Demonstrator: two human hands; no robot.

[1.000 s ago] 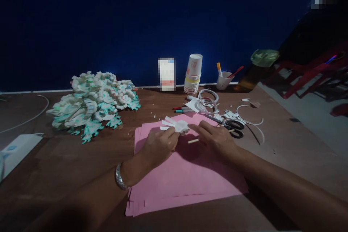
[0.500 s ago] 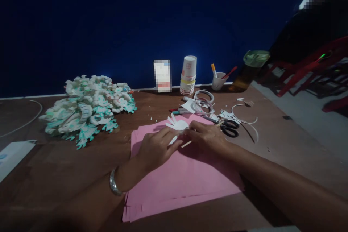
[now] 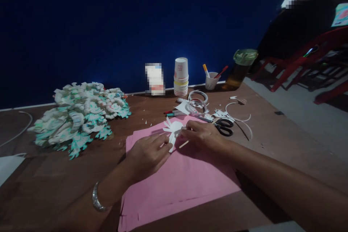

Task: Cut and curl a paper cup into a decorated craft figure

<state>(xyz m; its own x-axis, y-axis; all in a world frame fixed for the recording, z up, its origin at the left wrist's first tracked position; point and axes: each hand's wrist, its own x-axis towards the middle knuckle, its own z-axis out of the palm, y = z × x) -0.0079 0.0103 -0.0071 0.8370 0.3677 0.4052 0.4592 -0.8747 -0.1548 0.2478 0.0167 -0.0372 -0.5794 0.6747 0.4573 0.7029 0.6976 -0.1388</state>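
Observation:
A white paper cup cut into strips (image 3: 176, 127) lies splayed out over a stack of pink paper (image 3: 174, 188), its round base in the middle. My left hand (image 3: 149, 154), with a silver bracelet on the wrist, pinches the tip of a strip on the near side. On the other side, the fingers of my right hand (image 3: 202, 134) are closed on the cup's right edge, partly hiding the strips there. A thin pale stick (image 3: 183, 144) shows just below my right fingertips.
Left stands a pile of white and green cut-paper pieces (image 3: 81, 112). Behind the pink paper are stacked paper cups (image 3: 181, 76), a cup of pens (image 3: 212, 81), tape rolls (image 3: 198, 98), black-handled scissors (image 3: 225, 127) and a lidded jar (image 3: 241, 69). Red chairs (image 3: 312, 54) stand right.
My left hand has drawn back toward the lower left, uncovering more of the cut cup and a near strip. My right hand stays at its edge. The whole view has shifted slightly.

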